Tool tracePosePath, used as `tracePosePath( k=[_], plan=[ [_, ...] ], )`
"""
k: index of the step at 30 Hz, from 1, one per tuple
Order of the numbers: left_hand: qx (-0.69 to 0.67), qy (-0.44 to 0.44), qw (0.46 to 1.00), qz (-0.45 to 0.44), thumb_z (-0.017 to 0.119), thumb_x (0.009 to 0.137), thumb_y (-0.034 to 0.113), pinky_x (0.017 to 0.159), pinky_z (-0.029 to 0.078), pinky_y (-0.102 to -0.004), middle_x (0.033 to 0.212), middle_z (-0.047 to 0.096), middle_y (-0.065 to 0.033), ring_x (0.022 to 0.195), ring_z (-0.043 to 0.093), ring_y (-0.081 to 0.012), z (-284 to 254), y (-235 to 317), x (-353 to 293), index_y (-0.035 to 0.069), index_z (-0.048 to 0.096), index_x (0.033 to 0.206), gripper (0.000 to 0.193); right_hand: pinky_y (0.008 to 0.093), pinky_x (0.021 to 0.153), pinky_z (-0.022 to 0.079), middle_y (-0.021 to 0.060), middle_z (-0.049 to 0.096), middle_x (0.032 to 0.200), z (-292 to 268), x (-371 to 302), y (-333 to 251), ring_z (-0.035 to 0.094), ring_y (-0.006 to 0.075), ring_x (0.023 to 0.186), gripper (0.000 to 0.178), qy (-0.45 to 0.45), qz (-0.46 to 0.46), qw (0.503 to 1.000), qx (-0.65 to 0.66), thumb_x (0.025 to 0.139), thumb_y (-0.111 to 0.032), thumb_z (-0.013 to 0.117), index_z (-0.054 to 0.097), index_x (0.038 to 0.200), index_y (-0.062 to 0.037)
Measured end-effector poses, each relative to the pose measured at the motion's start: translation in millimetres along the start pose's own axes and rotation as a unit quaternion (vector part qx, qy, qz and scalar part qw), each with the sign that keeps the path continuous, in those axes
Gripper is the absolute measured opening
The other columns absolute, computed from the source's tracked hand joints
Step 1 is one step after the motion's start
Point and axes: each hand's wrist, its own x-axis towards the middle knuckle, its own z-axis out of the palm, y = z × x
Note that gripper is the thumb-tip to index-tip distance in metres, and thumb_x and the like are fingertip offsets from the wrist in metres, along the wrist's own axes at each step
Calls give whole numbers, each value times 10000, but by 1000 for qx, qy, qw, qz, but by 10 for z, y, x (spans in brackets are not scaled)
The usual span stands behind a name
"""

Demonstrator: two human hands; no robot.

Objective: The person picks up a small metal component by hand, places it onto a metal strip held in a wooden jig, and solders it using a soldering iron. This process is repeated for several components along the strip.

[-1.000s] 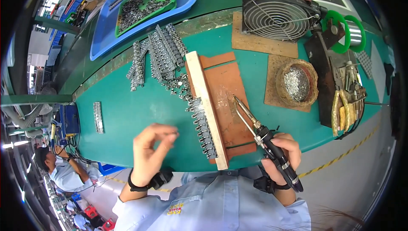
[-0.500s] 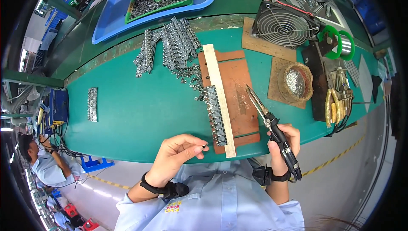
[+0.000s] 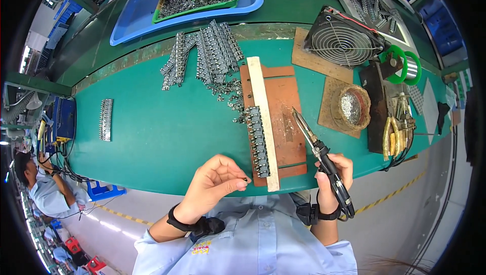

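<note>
Near the table's front edge, my left hand (image 3: 213, 183) pinches a small dark component (image 3: 247, 180) between thumb and fingertips. My right hand (image 3: 338, 173) is wrapped round the black handle of a soldering iron (image 3: 319, 148). Its forked metal tip points up and left, over a reddish-brown board (image 3: 287, 92). A pale wooden strip (image 3: 262, 123) lies lengthwise along that board. Against the strip's left side sits a row of small circuit boards (image 3: 258, 143), just beyond my left fingertips. Loose small metal parts (image 3: 230, 93) are heaped at the row's far end.
Stacked circuit-board strips (image 3: 215, 52) lie behind, and one short strip (image 3: 105, 119) at left. A blue tray (image 3: 126, 24) holds a green tray (image 3: 198, 13) of parts. To the right are a fan (image 3: 344, 39), a round pot (image 3: 365, 108), a solder spool (image 3: 411, 67) and pliers (image 3: 391, 136).
The view has shifted slightly. My left hand has dropped a little with the component still pinched. My right hand keeps its hold on the soldering iron, nearly unmoved.
</note>
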Motion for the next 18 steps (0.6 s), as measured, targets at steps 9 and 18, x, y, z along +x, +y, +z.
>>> tracePosePath(
  k=[9, 18],
  plan=[
    [29, -9, 1000, -5, 549, 802, -55, 755, 474, -239, 903, 578, -85, 860, 577, -127, 45, -10, 105, 38, 421, 882, 177, 237, 624, 415, 100, 547, 810, -47, -7, 34, 519, 131, 684, 383, -6, 1, 1000, 7, 678, -96, 694, 491, 991, -9],
    [44, -4, 999, -8, 552, 797, -63, 766, 468, -235, 890, 571, -72, 856, 574, -119, 93, 23, 138, 40, 420, 879, 186, 255, 631, 432, 109, 553, 794, -59, 0, 51, 535, 157, 689, 384, -15, -3, 999, 32, 669, -88, 700, 496, 982, 2]
  ],
)
